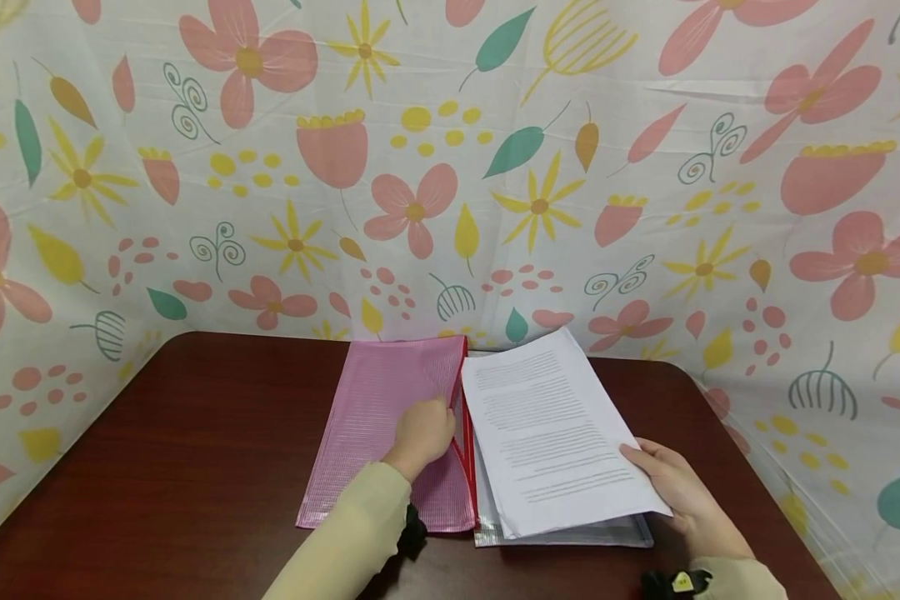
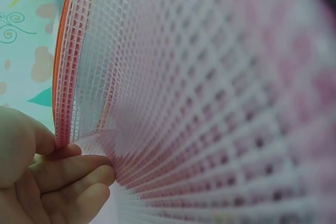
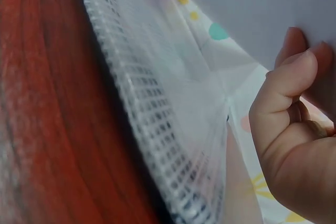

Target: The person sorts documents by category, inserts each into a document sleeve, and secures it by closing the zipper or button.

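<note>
The left hand (image 1: pixel 424 432) pinches the pink pouch (image 1: pixel 375 400) at its opening, just left of the papers (image 1: pixel 562 433), slanting lengthwise alongside, gripped by the right hand's (image 1: pixel 678 492) fingers.

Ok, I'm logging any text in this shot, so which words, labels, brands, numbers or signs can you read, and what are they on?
Readable text: none.
White papers: lines of print, too small to read.
Yellow tag on the right wrist's black band: a small dark mark, too small to make out.
Pink mesh pouch: no lettering visible.
</note>
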